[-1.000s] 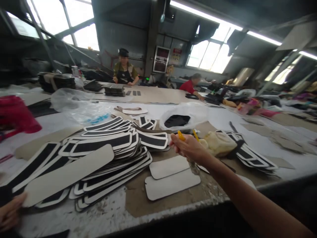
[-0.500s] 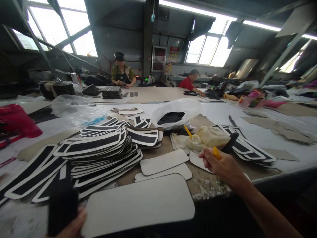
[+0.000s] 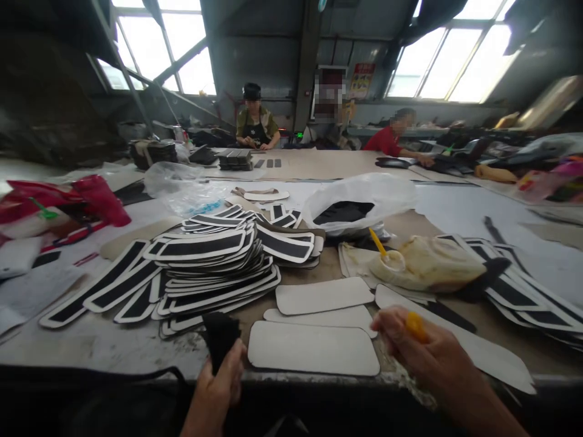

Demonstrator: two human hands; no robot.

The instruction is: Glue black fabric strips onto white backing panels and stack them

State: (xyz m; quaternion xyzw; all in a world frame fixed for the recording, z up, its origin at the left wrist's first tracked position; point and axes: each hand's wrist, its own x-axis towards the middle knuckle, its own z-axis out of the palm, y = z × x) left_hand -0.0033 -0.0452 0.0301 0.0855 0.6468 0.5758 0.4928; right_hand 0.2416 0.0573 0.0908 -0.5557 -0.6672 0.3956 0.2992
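My left hand (image 3: 216, 385) is closed round a black, folded-looking strip (image 3: 219, 334) at the table's front edge. Just right of it lies a pale, round-cornered panel (image 3: 314, 349), apart from the fingertips as far as I can see. My right hand (image 3: 414, 346) is closed on a yellow-handled tool (image 3: 415, 328); its working end is hidden by the fingers. Beyond that hand, a second yellow stick (image 3: 377, 241) stands in a small pot (image 3: 387, 264) of pale paste. More pale panels (image 3: 323, 295) lie overlapped behind the nearest one.
A tall pile of white-bordered black panels (image 3: 204, 246) stands left of centre, with a similar pile (image 3: 523, 291) at right. A white plastic bag (image 3: 401, 194) holds black pieces. Red bags (image 3: 107, 200) lie at far left. Two people work at the table (image 3: 314, 161) opposite.
The view has swung left. The nearest pale panel has moved away from me, now flat at the table edge. My left hand with the black strip has moved inward; my right hand keeps the yellow-handled tool.
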